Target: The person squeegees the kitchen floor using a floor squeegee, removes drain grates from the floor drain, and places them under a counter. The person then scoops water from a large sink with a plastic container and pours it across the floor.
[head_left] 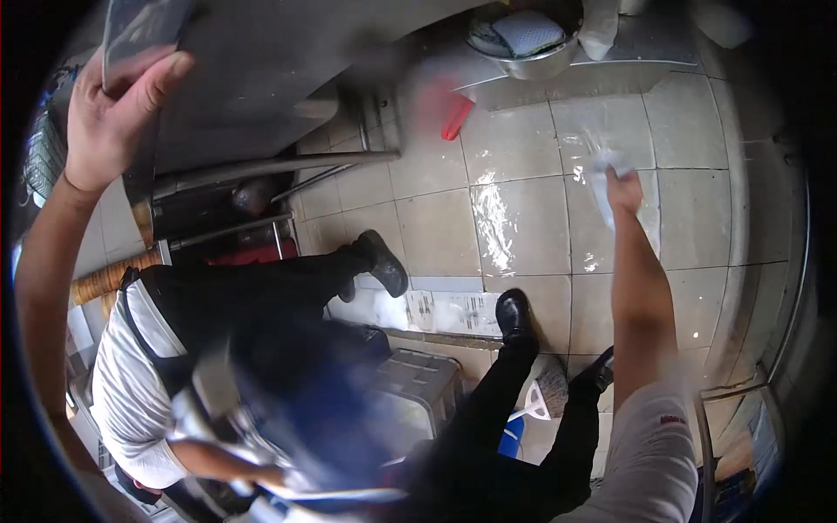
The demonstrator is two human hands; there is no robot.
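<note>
At the upper left, my left hand (pixel 113 113) is raised, its thumb and fingers closed on a clear flat panel (pixel 144 30) beside a dark metal surface. My right hand (pixel 624 190) reaches out over the tiled floor, gripping a whitish, blurred item (pixel 602 187) that looks like a thin sheet or bag; its exact nature is unclear. Wet, shiny tiles (pixel 520 218) lie to the left of this hand. A red object (pixel 456 117) rests on the floor farther off.
A co-worker (pixel 139 383) in a white shirt bends at the lower left. A metal bowl (pixel 534 63) with a sponge stands on a ledge at the top. Near my feet are a grey crate (pixel 427 375), a broom (pixel 549 392) and a printed flattened sheet (pixel 453 312).
</note>
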